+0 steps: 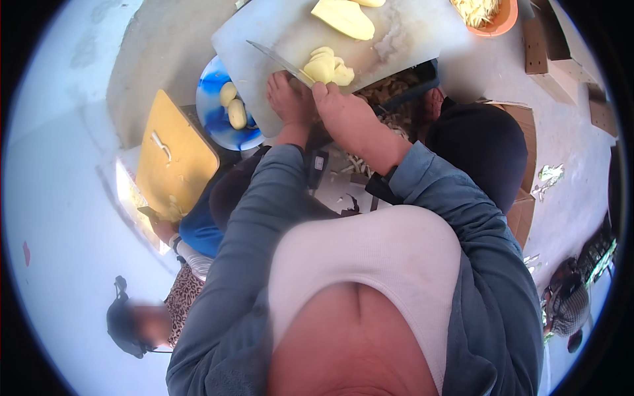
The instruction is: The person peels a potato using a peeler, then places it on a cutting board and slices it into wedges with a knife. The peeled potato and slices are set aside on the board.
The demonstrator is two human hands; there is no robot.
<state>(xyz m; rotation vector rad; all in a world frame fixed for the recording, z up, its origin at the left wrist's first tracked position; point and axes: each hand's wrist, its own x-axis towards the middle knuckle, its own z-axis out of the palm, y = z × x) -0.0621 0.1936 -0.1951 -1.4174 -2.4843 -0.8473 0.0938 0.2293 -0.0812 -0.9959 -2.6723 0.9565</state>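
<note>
My right hand point(342, 111) grips a kitchen knife point(277, 58), its blade slanting up to the left over a white cutting board point(277, 29). Close against the blade's near side is my left hand point(290, 99), fingers curled at the board; whether it holds a piece of potato is hidden. A small pile of pale yellow potato slices point(324, 67) lies just beyond the knife. Farther up the board rests a large peeled, cut potato piece point(344, 19), with part of another piece point(370, 2) at the top edge.
At left, a blue-and-white plate point(210, 116) holds two peeled potatoes point(237, 115). An orange bowl point(510, 22) contains potato strips. Peelings point(389, 89) lie below the board. A co-worker's hand point(166, 230) is at a yellow board point(173, 153). Cardboard boxes point(522, 213) stand right.
</note>
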